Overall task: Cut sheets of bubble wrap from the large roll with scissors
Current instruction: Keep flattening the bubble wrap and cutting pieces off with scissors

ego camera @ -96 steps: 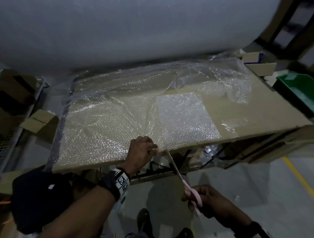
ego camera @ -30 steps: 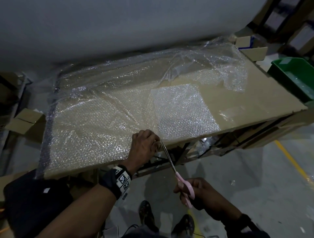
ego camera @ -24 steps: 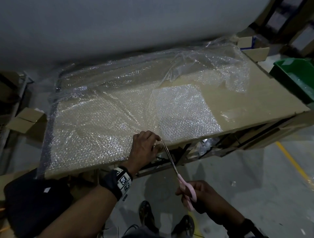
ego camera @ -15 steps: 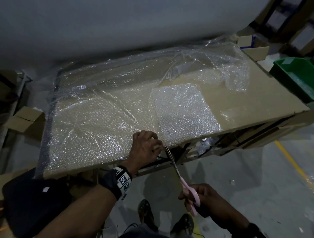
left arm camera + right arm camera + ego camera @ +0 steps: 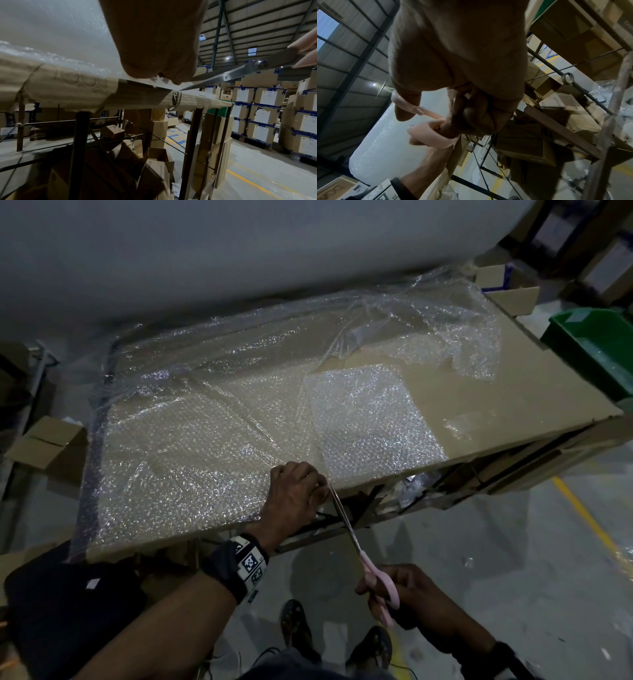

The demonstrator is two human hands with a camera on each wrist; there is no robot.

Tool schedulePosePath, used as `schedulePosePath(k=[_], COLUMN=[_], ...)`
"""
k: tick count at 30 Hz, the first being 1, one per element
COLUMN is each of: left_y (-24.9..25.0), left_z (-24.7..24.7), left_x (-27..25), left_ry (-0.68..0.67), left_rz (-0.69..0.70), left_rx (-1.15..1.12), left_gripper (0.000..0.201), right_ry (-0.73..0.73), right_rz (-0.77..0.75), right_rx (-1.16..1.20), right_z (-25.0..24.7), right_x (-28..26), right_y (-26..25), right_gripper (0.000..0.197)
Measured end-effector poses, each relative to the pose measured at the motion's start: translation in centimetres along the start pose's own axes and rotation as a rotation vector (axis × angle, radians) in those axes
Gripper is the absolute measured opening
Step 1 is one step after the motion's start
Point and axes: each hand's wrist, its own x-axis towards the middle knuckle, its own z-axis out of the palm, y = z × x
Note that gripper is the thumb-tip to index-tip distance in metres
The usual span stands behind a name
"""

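Bubble wrap (image 5: 191, 460), frame centre-left: left hand (image 5: 294, 494) pinches near edge; scissors (image 5: 346, 518), gripped by right hand (image 5: 407, 601), point lower-right to edge.

Dim warehouse, stacked cartons (image 5: 267, 97), concrete floor (image 5: 513, 559)
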Motion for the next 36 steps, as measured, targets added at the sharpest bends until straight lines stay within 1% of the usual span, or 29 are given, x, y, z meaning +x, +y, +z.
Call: schedulePosePath(k=[3, 7, 10, 15, 23, 26, 31, 34, 36], left_y=[-0.1, -0.1, 0.0, 0.0, 0.2, 0.2, 0.0, 0.0, 0.2], left_z=[0.1, 0.3, 0.3, 0.3, 0.2, 0.2, 0.5, 0.5, 0.4], left_x=[-0.1, -0.3, -0.4, -0.3, -0.4, -0.4, -0.3, -0.3, -0.3], left_ry=[-0.009, -0.012, -0.008, -0.010, -0.010, -0.015, -0.023, -0.020, -0.021], left_rz=[0.003, 0.003, 0.010, 0.015, 0.019, 0.021, 0.020, 0.023, 0.019], left_rx=[0.004, 0.006, 0.010, 0.006, 0.011, 0.015, 0.022, 0.018, 0.011], left_gripper=[0.012, 0.012, 0.012, 0.005, 0.005, 0.004, 0.004, 0.004, 0.008], right_ry=[-0.005, 0.044, 0.070, 0.077, 0.096, 0.098, 0.093, 0.097, 0.099], right_rz=[0.003, -0.003, -0.014, -0.045, -0.037, -0.041, -0.061, -0.071, -0.081], right_rx=[0.022, -0.059, -0.064, -0.072, -0.069, -0.069, -0.077, -0.101, -0.107], right_z=[0.5, 0.6, 0.6, 0.5, 0.8, 0.7, 0.3, 0.3, 0.4], right_x=[0.3, 1.4, 2.1, 3.0, 3.6, 3.7, 4.0, 4.2, 4.2], right_y=[-0.2, 0.3, 0.6, 0.6, 0.3, 0.5, 0.9, 1.1, 1.1], right_gripper=[0.057, 0.062, 0.064, 0.063, 0.059, 0.066, 0.090, 0.095, 0.097])
